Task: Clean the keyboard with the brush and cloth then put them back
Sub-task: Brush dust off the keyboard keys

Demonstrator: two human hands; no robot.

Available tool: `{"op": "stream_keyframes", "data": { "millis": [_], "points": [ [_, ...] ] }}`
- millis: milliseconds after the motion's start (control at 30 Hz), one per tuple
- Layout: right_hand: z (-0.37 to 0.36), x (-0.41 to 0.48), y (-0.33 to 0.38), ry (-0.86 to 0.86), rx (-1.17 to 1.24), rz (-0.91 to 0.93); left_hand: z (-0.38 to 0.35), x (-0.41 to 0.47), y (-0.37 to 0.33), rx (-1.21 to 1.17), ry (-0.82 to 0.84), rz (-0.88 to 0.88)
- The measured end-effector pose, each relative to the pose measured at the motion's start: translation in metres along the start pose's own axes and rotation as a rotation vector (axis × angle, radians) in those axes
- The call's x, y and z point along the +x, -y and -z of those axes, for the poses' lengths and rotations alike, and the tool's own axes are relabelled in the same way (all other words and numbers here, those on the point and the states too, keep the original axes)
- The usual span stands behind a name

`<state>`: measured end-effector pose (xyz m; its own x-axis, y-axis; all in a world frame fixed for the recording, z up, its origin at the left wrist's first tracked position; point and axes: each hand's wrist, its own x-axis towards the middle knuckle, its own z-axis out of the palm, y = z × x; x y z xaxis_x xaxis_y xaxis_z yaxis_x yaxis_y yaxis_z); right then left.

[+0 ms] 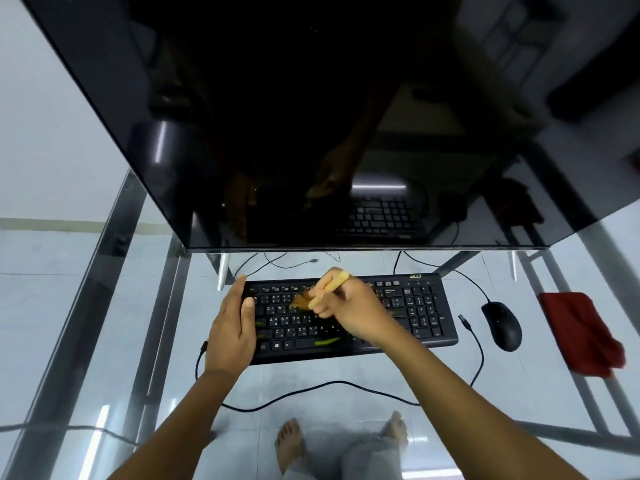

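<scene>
A black keyboard [408, 306] lies on the glass desk below the monitor. My right hand [349, 306] grips a brush [329, 289] with a pale wooden handle; its brownish bristles touch the upper-left keys. My left hand [232, 323] rests flat on the keyboard's left end, thumb on the keys, holding nothing. A red cloth [581, 332] lies crumpled on the desk at the far right, apart from both hands. A green mark shows near the space bar.
A large dark monitor [311, 116] looms over the desk's back. A black mouse [502, 325] sits between keyboard and cloth. A black cable [322, 386] loops across the glass desk [86, 306] in front. My feet show through the glass.
</scene>
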<state>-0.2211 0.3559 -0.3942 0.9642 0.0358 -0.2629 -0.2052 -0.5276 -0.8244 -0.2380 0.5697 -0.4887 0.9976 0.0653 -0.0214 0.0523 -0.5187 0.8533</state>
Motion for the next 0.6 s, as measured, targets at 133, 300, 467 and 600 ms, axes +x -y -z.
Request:
{"op": "stream_keyframes", "data": {
  "millis": [133, 300, 467, 600],
  "points": [
    [0.007, 0.001, -0.004, -0.253, 0.068, -0.011, 0.0, -0.001, -0.003, 0.0, 0.003, 0.012],
    [-0.002, -0.01, -0.014, -0.204, 0.153, -0.09, 0.001, -0.001, -0.003, -0.001, -0.001, 0.017],
    [0.002, -0.02, -0.022, -0.136, 0.251, -0.12, 0.0, -0.001, -0.003, 0.005, -0.007, 0.021],
    [0.018, -0.017, -0.03, -0.445, 0.146, -0.077, 0.0, 0.0, -0.002, 0.003, -0.001, 0.024]
  ]
}}
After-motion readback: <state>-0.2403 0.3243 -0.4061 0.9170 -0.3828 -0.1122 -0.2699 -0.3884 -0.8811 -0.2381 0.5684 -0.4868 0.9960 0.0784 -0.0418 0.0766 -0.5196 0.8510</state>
